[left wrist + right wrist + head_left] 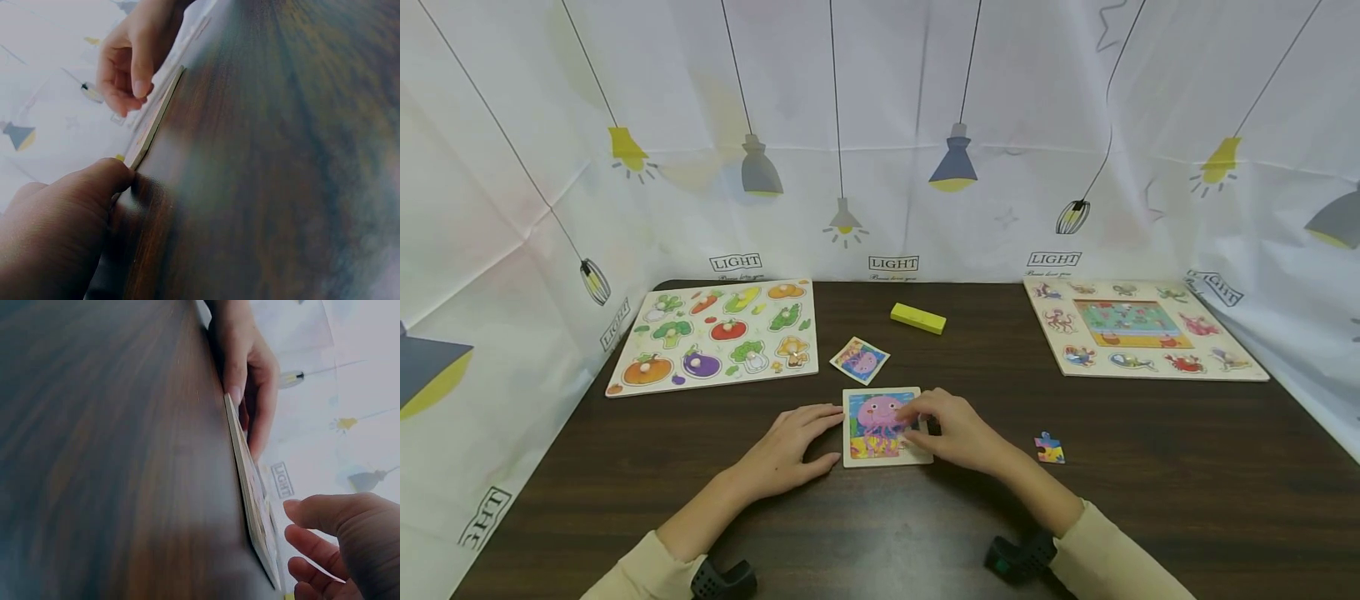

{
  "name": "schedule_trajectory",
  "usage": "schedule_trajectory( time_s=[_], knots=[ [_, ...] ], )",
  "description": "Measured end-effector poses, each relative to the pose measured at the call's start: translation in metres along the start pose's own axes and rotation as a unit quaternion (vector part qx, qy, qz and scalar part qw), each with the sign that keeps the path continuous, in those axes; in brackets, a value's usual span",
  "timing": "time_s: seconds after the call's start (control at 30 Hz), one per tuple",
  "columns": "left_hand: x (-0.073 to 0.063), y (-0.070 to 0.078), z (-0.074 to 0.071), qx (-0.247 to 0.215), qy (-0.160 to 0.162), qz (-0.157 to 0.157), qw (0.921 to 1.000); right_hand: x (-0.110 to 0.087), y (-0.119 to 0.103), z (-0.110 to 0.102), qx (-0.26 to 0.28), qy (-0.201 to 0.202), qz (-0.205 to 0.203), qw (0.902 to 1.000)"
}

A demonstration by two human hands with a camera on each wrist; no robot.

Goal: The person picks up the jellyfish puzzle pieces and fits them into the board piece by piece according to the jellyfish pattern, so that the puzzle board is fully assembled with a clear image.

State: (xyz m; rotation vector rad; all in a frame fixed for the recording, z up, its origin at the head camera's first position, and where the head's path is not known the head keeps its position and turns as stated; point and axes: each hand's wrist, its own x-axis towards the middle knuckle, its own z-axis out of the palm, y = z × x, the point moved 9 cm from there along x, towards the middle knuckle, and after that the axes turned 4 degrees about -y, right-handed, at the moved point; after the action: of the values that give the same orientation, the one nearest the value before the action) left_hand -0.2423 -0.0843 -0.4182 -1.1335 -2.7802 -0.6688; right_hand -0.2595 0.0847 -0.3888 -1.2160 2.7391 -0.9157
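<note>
A small square jigsaw puzzle [880, 427] with a pink jellyfish picture and a pale wooden border lies flat on the dark table. My left hand [790, 450] rests at its left side, fingertips and thumb touching the edge, as the left wrist view also shows for the thumb [109, 175]. Over the puzzle's right part hovers my right hand [951, 425], fingers loosely bent. The right wrist view shows its thumb [306, 511] apart from the fingers, with no piece visible between them. Part of the puzzle's right side is hidden beneath this hand. To the right lies a loose jigsaw piece [1049, 447].
A small jellyfish picture card [860, 360] sits just behind the puzzle, and a yellow block [918, 318] farther back. At the back left is a vegetable peg board [715, 337]; a sea-animal board [1150, 329] stands at the back right. A white printed cloth [880, 108] hangs behind.
</note>
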Motion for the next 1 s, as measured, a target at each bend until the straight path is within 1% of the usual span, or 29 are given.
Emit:
schedule_trajectory(
  time_s=[0.2, 0.57, 0.8, 1.0],
  knots=[
    [0.0, 0.0, 0.0, 0.005, 0.0, 0.002, 1.0, -0.012, 0.01, -0.011, -0.004, 0.013, 0.021, 0.9997],
    [0.0, -0.001, 0.002, 0.013, 0.004, 0.006, 0.9999, -0.043, 0.032, -0.03, -0.023, 0.04, 0.068, 0.9966],
    [-0.001, -0.001, 0.002, 0.009, 0.005, 0.003, 0.9999, -0.061, 0.041, -0.044, -0.026, 0.057, 0.071, 0.9955],
    [-0.001, 0.0, 0.002, 0.006, 0.004, 0.003, 1.0, -0.074, 0.049, -0.052, -0.028, 0.063, 0.084, 0.9941]
  ],
)
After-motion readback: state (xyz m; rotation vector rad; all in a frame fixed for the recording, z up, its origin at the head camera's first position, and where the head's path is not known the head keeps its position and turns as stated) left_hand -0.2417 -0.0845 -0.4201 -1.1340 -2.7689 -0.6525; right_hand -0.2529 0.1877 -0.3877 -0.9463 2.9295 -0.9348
